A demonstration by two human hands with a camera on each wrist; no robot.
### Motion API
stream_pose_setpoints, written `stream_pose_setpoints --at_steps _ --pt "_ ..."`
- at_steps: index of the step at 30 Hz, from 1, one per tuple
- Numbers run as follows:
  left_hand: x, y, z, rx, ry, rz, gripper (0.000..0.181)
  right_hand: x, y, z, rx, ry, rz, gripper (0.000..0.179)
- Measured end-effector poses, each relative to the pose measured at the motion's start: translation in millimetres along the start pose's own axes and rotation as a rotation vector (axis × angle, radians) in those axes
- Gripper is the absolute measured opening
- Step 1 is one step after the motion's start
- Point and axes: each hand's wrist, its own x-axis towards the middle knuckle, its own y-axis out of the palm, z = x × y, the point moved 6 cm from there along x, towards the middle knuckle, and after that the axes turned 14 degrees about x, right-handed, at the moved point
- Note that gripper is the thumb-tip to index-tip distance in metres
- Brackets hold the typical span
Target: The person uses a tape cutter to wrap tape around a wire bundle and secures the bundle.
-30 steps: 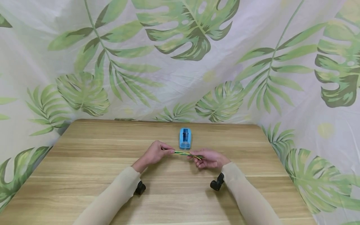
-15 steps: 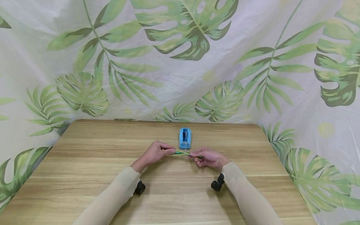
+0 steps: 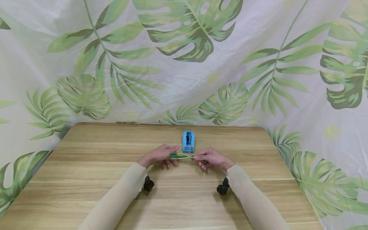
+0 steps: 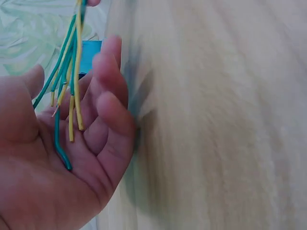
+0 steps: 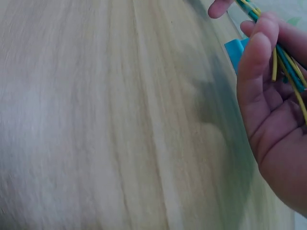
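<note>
A bundle of green and yellow wires [image 3: 181, 156] stretches between the two hands above the table. My right hand [image 3: 214, 158] pinches it between thumb and fingers; in the right wrist view, wire ends [image 5: 290, 67] stick out past the fingers over the palm. The left hand [image 3: 159, 155] is around the other end without gripping: in the left wrist view its thumb stands apart from loosely bent fingers [image 4: 115, 115], and loose wire ends [image 4: 72, 96] fan out over the palm. Just beyond the wires stands a blue tape dispenser [image 3: 188, 141].
The wooden table [image 3: 100, 185] runs back to a leaf-printed cloth [image 3: 172, 80] hanging behind it. A black wrist camera [image 3: 148, 183] sits on the left sleeve, and another black camera [image 3: 223, 187] on the right.
The left hand has let go of its pinch on the wires and its fingers have spread, baring more of that end. The right hand keeps its pinch, nearly still.
</note>
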Motion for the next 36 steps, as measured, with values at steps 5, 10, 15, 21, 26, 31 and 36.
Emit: stream_pose_setpoints --at_steps 5,10,15,21,26,31,36 --pt "0.0 -0.2 0.8 -0.040 -0.048 0.060 0.073 -1.0 1 4 -0.086 -0.042 -0.002 0.032" --pt "0.5 -0.7 1.8 -0.042 -0.064 0.061 0.086 -1.2 1 7 -0.158 -0.077 -0.003 0.030" --pt "2.0 0.7 2.1 -0.045 -0.049 0.037 0.081 -1.4 0 10 -0.231 -0.114 -0.012 0.027" --pt "0.5 2.1 0.3 -0.033 -0.020 0.008 0.066 -4.0 5 18 -0.327 -0.193 -0.004 0.024" --pt "-1.2 2.5 0.3 -0.024 -0.021 -0.008 0.052 -6.0 10 24 -0.448 -0.248 -0.030 0.021" --pt "-1.2 2.6 1.4 -0.006 -0.018 -0.031 0.047 -8.4 15 27 -0.552 -0.264 -0.081 0.019" --pt "-1.6 2.3 1.7 0.008 -0.014 -0.051 0.041 -10.1 21 31 -0.697 -0.321 -0.113 0.016"
